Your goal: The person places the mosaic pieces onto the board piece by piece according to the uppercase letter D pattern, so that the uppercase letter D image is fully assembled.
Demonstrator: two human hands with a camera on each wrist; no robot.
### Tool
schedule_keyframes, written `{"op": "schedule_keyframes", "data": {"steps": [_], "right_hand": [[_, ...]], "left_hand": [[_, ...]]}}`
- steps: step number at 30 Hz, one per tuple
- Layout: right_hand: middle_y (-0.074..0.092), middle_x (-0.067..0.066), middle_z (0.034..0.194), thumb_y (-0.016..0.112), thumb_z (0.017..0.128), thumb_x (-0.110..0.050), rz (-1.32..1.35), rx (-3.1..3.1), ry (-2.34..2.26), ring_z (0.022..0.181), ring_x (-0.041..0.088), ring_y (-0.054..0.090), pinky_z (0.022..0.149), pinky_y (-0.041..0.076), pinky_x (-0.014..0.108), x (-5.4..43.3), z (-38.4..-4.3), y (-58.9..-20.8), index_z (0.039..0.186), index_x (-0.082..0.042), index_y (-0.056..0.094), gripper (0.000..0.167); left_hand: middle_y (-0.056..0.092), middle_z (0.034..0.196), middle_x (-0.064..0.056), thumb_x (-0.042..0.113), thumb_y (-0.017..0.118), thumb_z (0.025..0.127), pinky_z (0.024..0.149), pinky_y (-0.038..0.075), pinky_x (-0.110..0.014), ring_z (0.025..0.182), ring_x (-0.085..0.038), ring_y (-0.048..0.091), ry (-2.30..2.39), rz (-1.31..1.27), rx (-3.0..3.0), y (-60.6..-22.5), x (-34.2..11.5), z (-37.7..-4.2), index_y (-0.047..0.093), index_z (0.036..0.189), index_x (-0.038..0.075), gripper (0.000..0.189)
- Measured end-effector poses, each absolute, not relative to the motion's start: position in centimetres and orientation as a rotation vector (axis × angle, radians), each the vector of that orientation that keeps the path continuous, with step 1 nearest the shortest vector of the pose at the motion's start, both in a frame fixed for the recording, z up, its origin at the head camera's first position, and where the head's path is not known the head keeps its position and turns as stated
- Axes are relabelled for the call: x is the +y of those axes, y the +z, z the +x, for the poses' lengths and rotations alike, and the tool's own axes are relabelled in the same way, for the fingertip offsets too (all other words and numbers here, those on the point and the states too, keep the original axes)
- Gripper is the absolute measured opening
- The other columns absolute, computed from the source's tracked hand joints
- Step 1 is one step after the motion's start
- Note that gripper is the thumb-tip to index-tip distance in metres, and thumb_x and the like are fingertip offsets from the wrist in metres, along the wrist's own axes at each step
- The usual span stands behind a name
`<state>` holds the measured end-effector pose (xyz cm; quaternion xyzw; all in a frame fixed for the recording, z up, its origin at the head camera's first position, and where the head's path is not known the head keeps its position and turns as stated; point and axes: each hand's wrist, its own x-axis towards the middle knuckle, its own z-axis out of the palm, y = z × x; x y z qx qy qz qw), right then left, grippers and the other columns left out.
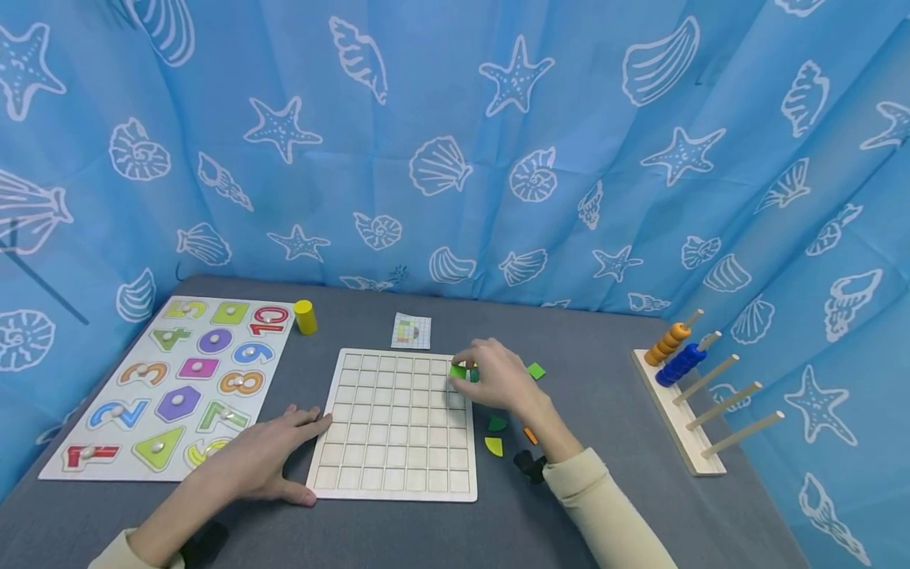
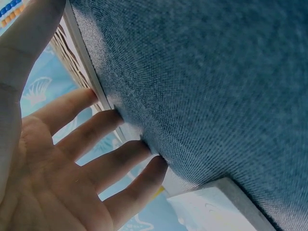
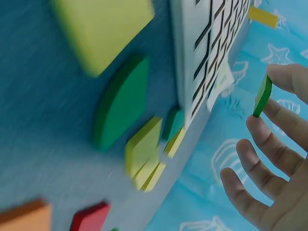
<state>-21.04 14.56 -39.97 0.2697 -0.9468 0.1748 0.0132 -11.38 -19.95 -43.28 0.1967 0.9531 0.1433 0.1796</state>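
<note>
My right hand [image 1: 498, 381] pinches a small flat green tile [image 3: 263, 95] between thumb and fingertips, over the upper right corner of a wooden grid board [image 1: 394, 423]. The visible cells of the board hold no pieces. My left hand [image 1: 273, 452] touches the board's left edge, fingers spread and thumb at the lower left corner. In the left wrist view its fingertips [image 2: 153, 166] meet the grey cloth along that edge. Beside the board's right side lie a dark green piece [image 3: 122, 103], a yellow quarter-round piece [image 1: 494, 446] and a bright green square [image 1: 536, 371].
A printed pattern card [image 1: 411, 331] lies behind the board. To the left is a number-and-shape puzzle [image 1: 250, 316] with a yellow cylinder [image 1: 305, 317] at its far corner. A peg stand [image 1: 704, 452] with orange and blue beads stands at right. An orange piece [image 1: 530, 435] lies near my right wrist.
</note>
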Motion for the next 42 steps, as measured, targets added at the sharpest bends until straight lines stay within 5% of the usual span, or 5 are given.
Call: {"op": "schedule_keyframes", "data": {"steps": [17,27,34,42], "right_hand": [[0.077,0.004,0.096,0.076,0.089,-0.026,1.036,-2.95,0.599,0.087,0.018,0.068,0.058,0.048,0.022,7.0,-21.6,-40.7,0.109,-0.014,0.081,0.023],[0.078,0.0,0.104,0.078,0.089,-0.028,0.998,-3.013,0.542,0.094,0.014,0.069,0.068,0.055,0.024,3.2,-22.0,-41.6,0.108,-0.018,0.082,0.022],[0.077,-0.002,0.111,0.08,0.089,-0.03,0.889,-3.071,0.52,0.074,0.009,0.056,0.055,0.043,0.021,1.4,-22.4,-42.2,0.113,-0.018,0.08,0.026],[0.075,0.0,0.122,0.081,0.088,-0.031,0.862,-3.11,0.478,0.103,0.015,0.071,0.072,0.057,0.028,0.5,-22.5,-42.4,0.115,-0.017,0.079,0.031]], "left_hand": [[0.049,0.155,-0.022,0.067,0.087,0.064,0.106,0.041,-0.072,0.141,-0.058,0.043,0.398,0.598,2.721,-43.4,-20.0,-11.3,0.05,0.152,0.012,0.11],[0.048,0.156,-0.022,0.068,0.085,0.064,0.105,0.042,-0.073,0.14,-0.058,0.043,0.394,0.593,2.715,-43.5,-20.1,-11.4,0.049,0.152,0.013,0.11],[0.047,0.157,-0.022,0.068,0.085,0.064,0.106,0.041,-0.073,0.141,-0.058,0.042,0.405,0.586,2.702,-43.5,-20.1,-11.4,0.048,0.153,0.013,0.11],[0.047,0.157,-0.022,0.067,0.086,0.064,0.106,0.041,-0.073,0.142,-0.057,0.042,0.4,0.575,2.691,-43.4,-20.1,-11.4,0.048,0.153,0.013,0.11]]}}
